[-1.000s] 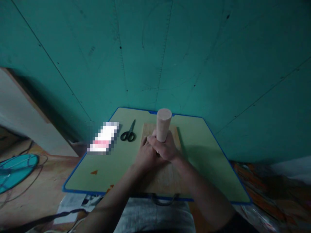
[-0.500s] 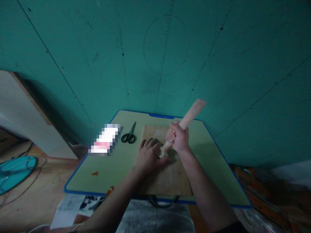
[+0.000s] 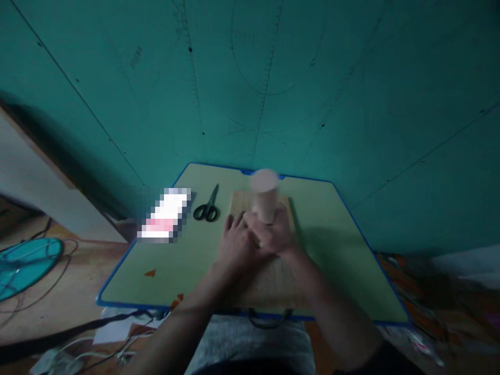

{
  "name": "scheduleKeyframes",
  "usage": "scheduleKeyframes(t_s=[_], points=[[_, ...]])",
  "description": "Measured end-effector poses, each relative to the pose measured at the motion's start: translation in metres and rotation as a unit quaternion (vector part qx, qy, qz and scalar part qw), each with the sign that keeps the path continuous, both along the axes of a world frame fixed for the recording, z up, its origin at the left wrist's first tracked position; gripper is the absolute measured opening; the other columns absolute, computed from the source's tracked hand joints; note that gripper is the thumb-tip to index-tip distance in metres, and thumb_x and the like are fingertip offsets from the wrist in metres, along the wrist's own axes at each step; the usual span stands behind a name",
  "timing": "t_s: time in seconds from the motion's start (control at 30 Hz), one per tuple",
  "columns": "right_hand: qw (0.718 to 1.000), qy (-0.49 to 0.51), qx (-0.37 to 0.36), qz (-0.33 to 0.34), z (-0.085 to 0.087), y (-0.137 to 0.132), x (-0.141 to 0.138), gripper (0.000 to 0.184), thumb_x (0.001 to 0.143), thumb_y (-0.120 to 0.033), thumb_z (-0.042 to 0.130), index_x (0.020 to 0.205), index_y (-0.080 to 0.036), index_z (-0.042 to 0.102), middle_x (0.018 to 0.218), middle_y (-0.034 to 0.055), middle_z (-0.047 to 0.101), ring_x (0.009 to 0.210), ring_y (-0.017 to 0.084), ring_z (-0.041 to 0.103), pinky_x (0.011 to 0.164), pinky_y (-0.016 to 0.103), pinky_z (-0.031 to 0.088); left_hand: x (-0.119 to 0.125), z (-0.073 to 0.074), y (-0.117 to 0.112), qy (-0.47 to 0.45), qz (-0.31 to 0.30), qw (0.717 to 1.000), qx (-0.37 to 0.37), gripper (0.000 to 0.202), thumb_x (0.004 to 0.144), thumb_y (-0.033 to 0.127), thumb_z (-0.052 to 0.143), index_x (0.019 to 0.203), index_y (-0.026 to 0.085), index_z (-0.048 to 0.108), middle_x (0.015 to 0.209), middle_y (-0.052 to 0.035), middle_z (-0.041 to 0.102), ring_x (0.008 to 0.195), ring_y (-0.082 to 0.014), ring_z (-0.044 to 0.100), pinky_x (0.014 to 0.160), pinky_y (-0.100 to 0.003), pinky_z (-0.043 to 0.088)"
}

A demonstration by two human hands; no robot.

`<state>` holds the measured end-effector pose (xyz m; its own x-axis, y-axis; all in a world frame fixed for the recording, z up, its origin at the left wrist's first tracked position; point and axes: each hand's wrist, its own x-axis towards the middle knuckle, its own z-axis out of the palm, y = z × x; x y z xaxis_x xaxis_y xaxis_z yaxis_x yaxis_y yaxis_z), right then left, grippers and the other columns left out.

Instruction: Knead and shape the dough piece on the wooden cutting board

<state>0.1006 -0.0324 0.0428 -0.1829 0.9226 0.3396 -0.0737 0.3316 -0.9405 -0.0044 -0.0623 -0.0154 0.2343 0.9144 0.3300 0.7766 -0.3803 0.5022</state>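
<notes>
My right hand (image 3: 276,234) is wrapped round a thick pale wooden rod (image 3: 264,195), like a rolling pin, which stands nearly upright with its blurred round top toward me. Its lower end is hidden behind my hands. My left hand (image 3: 239,246) lies on the wooden board (image 3: 269,289) with its visible fingers stretched forward and apart, right beside my right hand. The pale, lumpy material between the hands is almost wholly covered now.
The board rests on a small blue-edged folding table (image 3: 336,271). Black-handled scissors (image 3: 207,208) and a pixelated phone-like object (image 3: 166,216) lie to the left. Orange scraps (image 3: 150,273) are near the front left. A green wall (image 3: 250,104) rises behind; cables (image 3: 78,346) lie on the floor.
The rod has swung from leaning up to the right to nearly upright. My right hand has moved left, close against my left hand, covering the pale material. The view has tilted slightly.
</notes>
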Motion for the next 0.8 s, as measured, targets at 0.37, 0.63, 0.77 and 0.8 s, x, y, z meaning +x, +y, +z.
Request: scheduleKeyframes(t_s=[0.37, 0.63, 0.77, 0.8], points=[[0.911, 0.352, -0.159, -0.147, 0.026, 0.028, 0.066, 0.033, 0.063, -0.025, 0.055, 0.049, -0.023, 0.025, 0.031, -0.0116, 0.025, 0.027, 0.005, 0.022, 0.03, 0.017, 0.024, -0.002, -0.001, 0.001, 0.083, -0.029, 0.996, 0.017, 0.064, 0.068, 0.067, 0.07, 0.111, 0.02, 0.062, 0.133, -0.0149, 0.056, 0.128, -0.037, 0.042, 0.109, -0.058, 0.026], [0.988, 0.124, -0.088, -0.011, 0.01, -0.002, 0.021, 0.038, 0.072, -0.031, 0.063, 0.046, -0.024, 0.036, 0.032, -0.0106, 0.031, 0.027, 0.006, 0.028, 0.03, 0.021, 0.024, -0.004, 0.001, 0.0, 0.08, -0.048, 0.996, -0.003, 0.077, 0.063, 0.068, 0.074, 0.118, 0.016, 0.059, 0.139, -0.02, 0.052, 0.133, -0.0406, 0.039, 0.11, -0.064, 0.021], [0.997, -0.035, -0.05, 0.042, 0.007, -0.008, 0.007, 0.034, 0.073, -0.029, 0.064, 0.046, -0.021, 0.045, 0.038, -0.0077, 0.041, 0.033, 0.006, 0.035, 0.034, 0.021, 0.025, -0.006, -0.004, 0.001, 0.054, -0.068, 0.996, -0.01, 0.086, 0.061, 0.065, 0.077, 0.13, 0.019, 0.054, 0.141, -0.0186, 0.051, 0.136, -0.041, 0.037, 0.113, -0.064, 0.017], [0.996, -0.059, -0.046, 0.055, 0.007, -0.008, 0.004, 0.032, 0.072, -0.028, 0.065, 0.047, -0.02, 0.046, 0.039, -0.0073, 0.042, 0.033, 0.006, 0.036, 0.034, 0.021, 0.025, -0.006, -0.004, 0.002, 0.052, -0.067, 0.996, -0.013, 0.087, 0.062, 0.062, 0.078, 0.133, 0.019, 0.052, 0.142, -0.0185, 0.05, 0.137, -0.0407, 0.036, 0.113, -0.063, 0.017]])
